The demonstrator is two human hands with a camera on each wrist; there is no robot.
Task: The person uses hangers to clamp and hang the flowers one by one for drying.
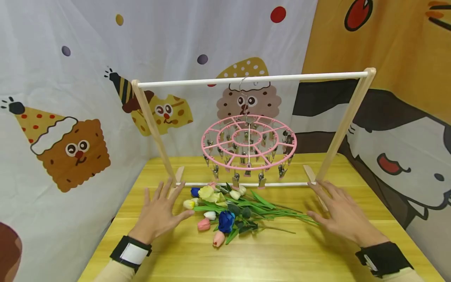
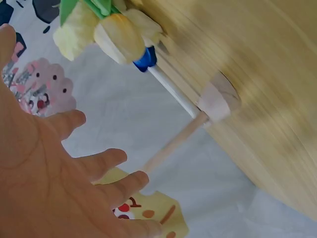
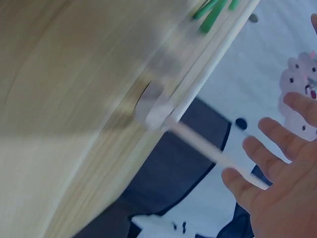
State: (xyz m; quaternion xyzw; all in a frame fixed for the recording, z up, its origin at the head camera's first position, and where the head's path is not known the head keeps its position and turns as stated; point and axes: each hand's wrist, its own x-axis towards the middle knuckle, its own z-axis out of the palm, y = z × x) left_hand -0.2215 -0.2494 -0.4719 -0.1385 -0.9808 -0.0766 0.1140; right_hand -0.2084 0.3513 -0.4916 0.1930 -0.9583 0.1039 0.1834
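Observation:
My left hand is spread with straight fingers near the left foot of a wooden rack, holding nothing. On the other side my right hand is spread the same way by the rack's right foot. Between them artificial flowers lie in a loose pile: a blue rose, pink tulips, white and yellow blooms, with green stems pointing right. In the left wrist view a yellow tulip shows beyond the fingers. Stem ends appear in the right wrist view, apart from the hand.
A rack with a white top bar and wooden posts stands behind the flowers. From it hangs a round pink drying hanger with many metal clips. The yellow wooden table is bordered by a printed cartoon curtain.

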